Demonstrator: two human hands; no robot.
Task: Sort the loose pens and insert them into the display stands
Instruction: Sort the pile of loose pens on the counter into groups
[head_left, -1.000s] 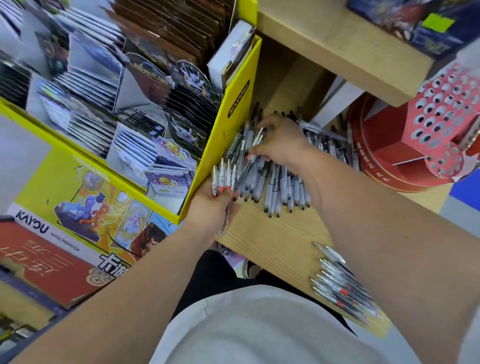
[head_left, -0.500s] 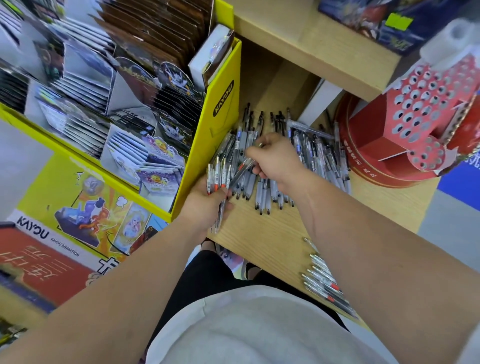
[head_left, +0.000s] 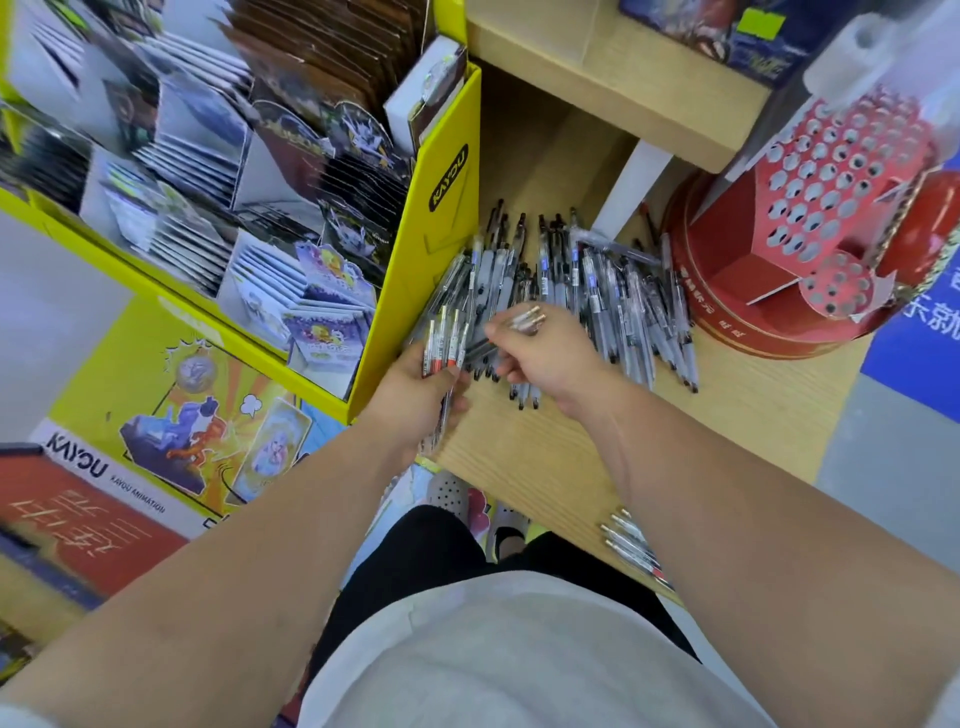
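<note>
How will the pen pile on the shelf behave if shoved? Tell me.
The pen pile would likely scatter and roll: round, smooth barrels, loosely overlapped. Probably light and stiff; the left hand holds several easily.

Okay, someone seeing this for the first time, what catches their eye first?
The pen pile sprawled across the wooden shelf mid-frame, both hands in it: the left hand grips a fan of red pens, the right hand pinches a small bunch. To the right, a red stand dotted with holes; left, a yellow card rack.
</note>
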